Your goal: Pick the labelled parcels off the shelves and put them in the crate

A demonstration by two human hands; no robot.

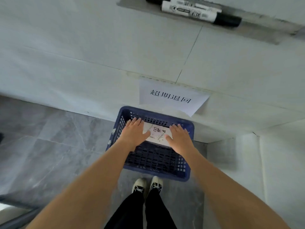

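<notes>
Parcel (157,133), white with a printed label, lies in the far end of the blue crate (155,162) on the grey floor (49,146). Left hand (134,132) and right hand (179,138) lie on its two ends, fingers straight and spread. Paper sign (171,97) hangs on the wall behind the crate. Two markers (198,13) rest on a ledge above.

Grey tiled floor (49,146) — blue crate (156,162), shoes (146,184)
</notes>
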